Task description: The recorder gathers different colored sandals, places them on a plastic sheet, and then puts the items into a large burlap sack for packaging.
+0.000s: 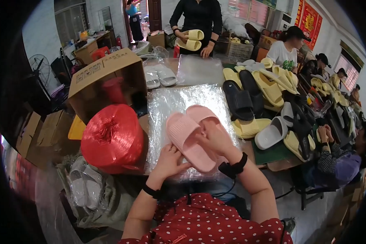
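Two pink slippers are held together by the person above a stack of clear plastic bags that lies flat on the table. The left hand grips the heel end of the nearer slipper from below and from the left side, with the fingers curled around its edge. The right hand is closed on the right side of the pair, and its thumb lies on top of the sole. The slippers are placed side by side and touch each other, with the toes pointing away from the person.

Just left of the bags stands a big roll of red plastic string, and behind it an open cardboard box is tilted on its side. Near the far edge of the table, a pair of white slippers is wrapped in a clear bag. On the right side, many yellow, black and white slippers lie in a loose pile.

Across the table, another person in black clothes holds a pair of yellow slippers in both hands. More people sit along the right side of the room, close to the pile.
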`<state>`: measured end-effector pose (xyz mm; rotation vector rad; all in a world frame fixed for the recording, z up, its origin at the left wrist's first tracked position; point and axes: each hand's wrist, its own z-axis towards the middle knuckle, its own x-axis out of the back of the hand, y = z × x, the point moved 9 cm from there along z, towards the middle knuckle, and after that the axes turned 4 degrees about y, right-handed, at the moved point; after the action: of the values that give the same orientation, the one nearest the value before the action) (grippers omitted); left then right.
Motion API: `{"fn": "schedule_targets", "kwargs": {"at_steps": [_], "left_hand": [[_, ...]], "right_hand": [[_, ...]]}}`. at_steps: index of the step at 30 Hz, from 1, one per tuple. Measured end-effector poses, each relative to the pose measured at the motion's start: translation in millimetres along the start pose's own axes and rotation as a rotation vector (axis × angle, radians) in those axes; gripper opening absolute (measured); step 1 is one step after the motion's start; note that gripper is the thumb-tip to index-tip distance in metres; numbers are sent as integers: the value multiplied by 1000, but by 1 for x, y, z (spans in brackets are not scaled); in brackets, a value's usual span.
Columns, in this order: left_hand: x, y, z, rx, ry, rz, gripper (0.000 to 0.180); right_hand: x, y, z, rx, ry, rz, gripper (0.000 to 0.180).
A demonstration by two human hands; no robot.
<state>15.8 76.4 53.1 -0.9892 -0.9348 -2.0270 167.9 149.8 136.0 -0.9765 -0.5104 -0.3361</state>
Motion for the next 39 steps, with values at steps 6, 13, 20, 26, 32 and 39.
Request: {"fn": "schedule_targets", "kwargs": {"at_steps": [6, 13, 20, 26, 32, 39], "left_hand": [[6, 1, 1, -10, 10, -57, 68], [1, -1, 0, 33, -46, -67, 74], [1, -13, -1, 31, -167, -153, 59], [20, -5, 19, 61, 9, -137, 35], [10, 32, 26, -294, 22, 79, 47], [-3, 28, 14, 51, -125, 5, 70]], "right_hand": [[-47, 32, -6, 68, -189, -348, 36], [-43, 48, 2, 35, -33, -269, 26], [73, 62, -26, -150, 457, -56, 19], [129, 86, -124, -541, 570, 630, 27], [148, 52, -152, -479, 652, 675, 37], [125, 52, -167, -337, 363, 639, 37]]}}
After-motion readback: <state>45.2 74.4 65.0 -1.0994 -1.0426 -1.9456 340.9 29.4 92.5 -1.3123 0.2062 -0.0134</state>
